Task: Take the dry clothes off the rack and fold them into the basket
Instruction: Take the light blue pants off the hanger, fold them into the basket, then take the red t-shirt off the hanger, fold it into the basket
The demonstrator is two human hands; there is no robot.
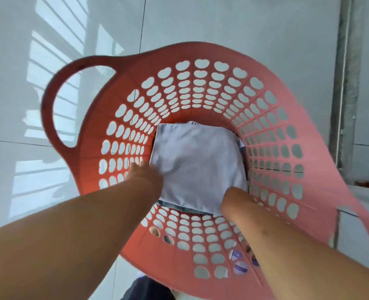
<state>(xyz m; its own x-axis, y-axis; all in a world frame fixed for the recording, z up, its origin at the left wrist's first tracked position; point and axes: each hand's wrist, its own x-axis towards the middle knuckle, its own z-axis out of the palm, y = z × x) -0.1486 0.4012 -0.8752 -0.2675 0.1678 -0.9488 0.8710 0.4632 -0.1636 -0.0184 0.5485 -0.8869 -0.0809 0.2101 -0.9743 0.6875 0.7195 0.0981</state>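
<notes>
Two bare forearms reach into one pink basket. The right hand slips under the cloth's 5 o'clock corner. The left hand meets its 8 o'clock edge. Both hands' fingers are hidden or blurred, so I cannot tell their grip. One folded lilac garment lies flat on the basket floor atop one greyer layer. It is nearly square, slightly longer from 12 to 6. One loop handle sits at 10 o'clock.

1 pink basket w/ 1 loop handle in view, out past the left hand fingers. 2 hands total, incl. the right hand. 1 folded pale-lilac cloth btwn the fingers, plus at least 1 darker garment just under it; exact no. hidden.
</notes>
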